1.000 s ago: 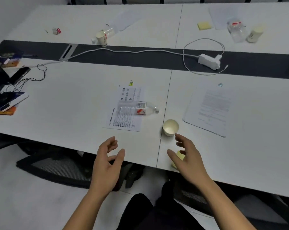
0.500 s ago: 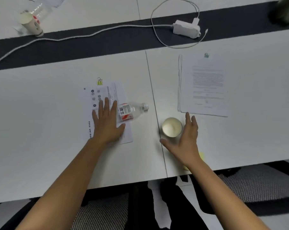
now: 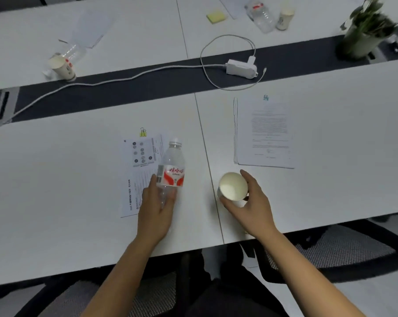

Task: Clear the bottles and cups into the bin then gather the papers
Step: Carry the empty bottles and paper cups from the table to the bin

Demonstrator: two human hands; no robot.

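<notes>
Fingers and thumb of the left hand (image 3: 155,213) curl round the lower body of the clear bottle (image 3: 171,170), below its red label, with the capped neck pointing to 12 o'clock. It looks raised off the printed sheet (image 3: 143,170) beneath it. At 3 o'clock the right hand (image 3: 250,207) wraps the wall of the paper cup (image 3: 233,186), thumb on the near side and fingers on the far side, mouth up; whether its base touches the table (image 3: 56,179) I cannot tell. The bottle looks empty, so it is probably light, thin-walled and smooth, apt to dent or slip under a hard squeeze; a hold at mid-body near the label seems safest. The cup is light and soft and would crush easily, so gentle pressure low on the wall suits it. A stack of papers (image 3: 264,133) lies at 1 o'clock from the cup, just beside it. The far-left bottle (image 3: 73,52) and far-left cup (image 3: 62,67) sit at 10 o'clock, the far-right bottle (image 3: 260,16) and far-right cup (image 3: 284,16) at 1 o'clock, all well apart from the hands. No bin is in view.
</notes>
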